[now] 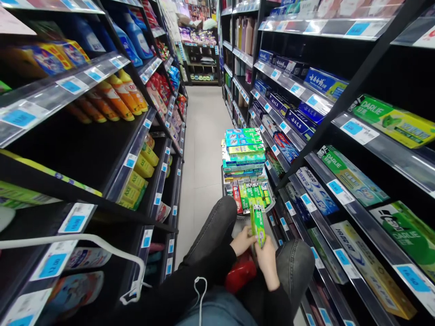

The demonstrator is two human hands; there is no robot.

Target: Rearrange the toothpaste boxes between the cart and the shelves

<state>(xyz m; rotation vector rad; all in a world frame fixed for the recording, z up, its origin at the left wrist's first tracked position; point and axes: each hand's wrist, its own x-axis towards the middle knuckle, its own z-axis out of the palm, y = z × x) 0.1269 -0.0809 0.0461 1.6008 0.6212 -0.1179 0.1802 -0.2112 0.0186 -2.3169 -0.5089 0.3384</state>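
I am crouched in a shop aisle with my knees up. My left hand (242, 241) and my right hand (267, 260) are both closed around green toothpaste boxes (258, 222), held upright between my knees. Just beyond them stands a basket (271, 207) packed with upright toothpaste boxes. Flat teal and green cartons (244, 149) are stacked high on top of it. A red object (240, 273) lies on the floor under my hands.
Shelves on the right (360, 213) hold boxed toothpaste behind blue price tags. Shelves on the left (112, 122) carry orange and yellow bottles and blue detergent jugs. A white rail (102, 246) juts out at lower left. The pale floor (200, 149) runs back to far shelves.
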